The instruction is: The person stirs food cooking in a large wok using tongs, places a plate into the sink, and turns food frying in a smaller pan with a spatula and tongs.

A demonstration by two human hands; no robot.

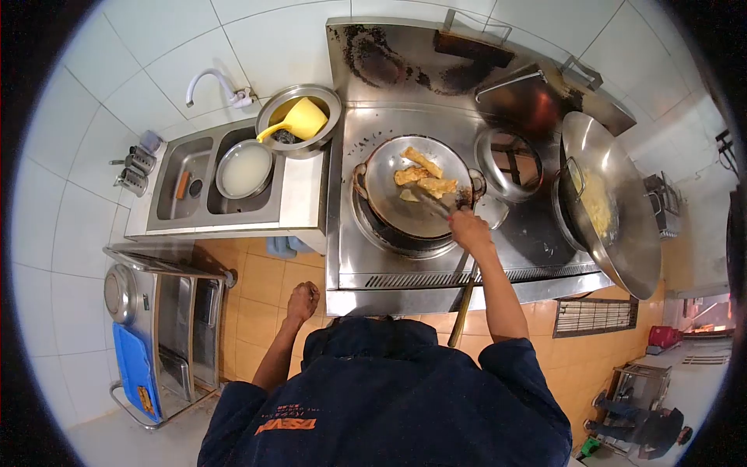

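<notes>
My right hand (471, 231) is closed around a short flat-bladed utensil (433, 201), whose exact kind I cannot make out. Its blade reaches into a shallow metal wok (389, 204) on the left burner and touches or nearly touches the golden fried pieces (424, 173) there. Under my right forearm, a long wooden-handled turner (462, 310) lies across the stove's front edge. My left hand (303, 301) hangs low in front of the counter with its fingers curled and nothing showing in them.
A large wok (634, 226) with pale yellow food tilts at the right. On the left, a double sink (184, 204) holds a bowl of cloudy liquid (244, 170). A yellow scoop (302, 120) rests in a pot. A trolley (183, 268) stands below; another person (650, 426) is far right.
</notes>
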